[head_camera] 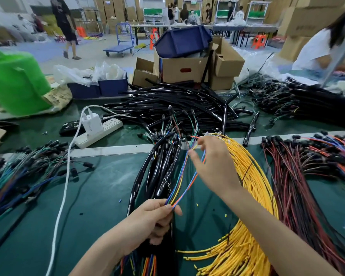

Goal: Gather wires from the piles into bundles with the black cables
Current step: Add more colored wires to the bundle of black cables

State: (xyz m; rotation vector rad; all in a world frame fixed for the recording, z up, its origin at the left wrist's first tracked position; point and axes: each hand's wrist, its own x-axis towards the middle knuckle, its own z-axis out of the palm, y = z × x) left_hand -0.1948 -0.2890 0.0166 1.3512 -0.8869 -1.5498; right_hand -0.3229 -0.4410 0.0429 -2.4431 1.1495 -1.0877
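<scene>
Left hand: low centre, forearm entering from bottom edge; fingers curled shut around a thin sheaf of coloured wires and the near end of the black cables.
Right hand: reaching forward over the table from lower right; thumb and forefinger pinched on the far ends of the coloured wires, other fingers loosely spread.
Coloured wires: blue, orange, yellow, green and purple strands, running taut between the two hands, just right of the black cables.
Black cables: glossy bunch lying lengthwise at table centre, connector ends fanned at the far end.
Yellow wire pile: broad curved sheaf just right of the hands, partly under the right forearm.
Red and dark wire pile: further right, with black connectors at the far ends.
Mixed blue-green wire pile: left edge of table.
Table: dark green mat, pale strip across the middle.
Power strip: white, with charger plugged in, left of centre; white cord trailing toward the near edge.
Black tubing heap: far side of table.
Cardboard boxes: behind the heap, blue bin on top.
Green plastic chair: far left.
Room: warehouse floor, stacked cartons, people at distant benches, blue trolley.
</scene>
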